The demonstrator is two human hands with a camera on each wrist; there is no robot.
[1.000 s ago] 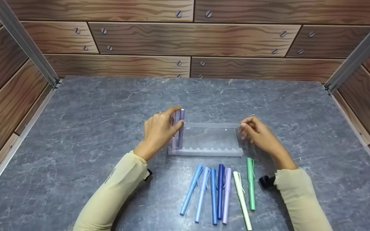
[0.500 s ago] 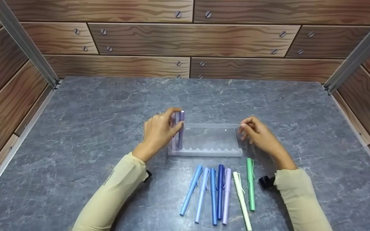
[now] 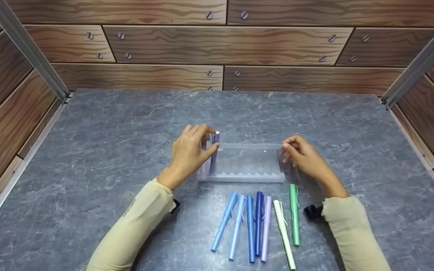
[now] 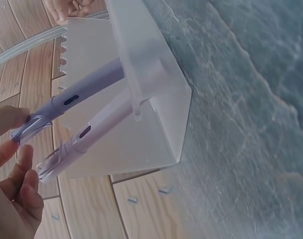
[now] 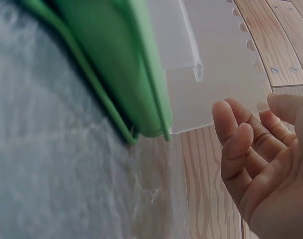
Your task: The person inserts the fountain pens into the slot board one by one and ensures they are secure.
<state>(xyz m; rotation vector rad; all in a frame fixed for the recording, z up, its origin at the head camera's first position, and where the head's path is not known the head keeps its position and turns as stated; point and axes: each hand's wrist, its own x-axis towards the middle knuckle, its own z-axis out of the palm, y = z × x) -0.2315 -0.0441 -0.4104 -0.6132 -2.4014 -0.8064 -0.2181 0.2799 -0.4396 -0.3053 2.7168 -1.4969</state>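
Your clear plastic pen rack (image 3: 245, 162) stands near the middle of the grey marble table (image 3: 89, 150), with a scalloped front rail and a frosted back panel. It holds two pens, both at its left end: a pale lilac pen (image 3: 204, 158) in the outermost slot and a darker purple pen (image 3: 214, 152) just beside it. Both stand nearly upright, leaning on the top edge, and the remaining slots hold nothing.

Your left hand (image 3: 188, 154) has its fingertips curled round the upper part of the purple pen, pinching it near the cap; in the left wrist view the fingers (image 4: 12, 149) meet the clear clip ends of both pens. The purple pen is matte, slim, with a small dark window on its barrel.

Your right hand (image 3: 301, 154) rests at the rack's right top corner, with fingers loosely bent; whether they actually pinch the edge you cannot tell.

In front of the rack lie seven more pens in a loose fan: four blue pens (image 3: 245, 226), one lilac (image 3: 266, 227), one cream (image 3: 284, 233), one green (image 3: 294, 214).
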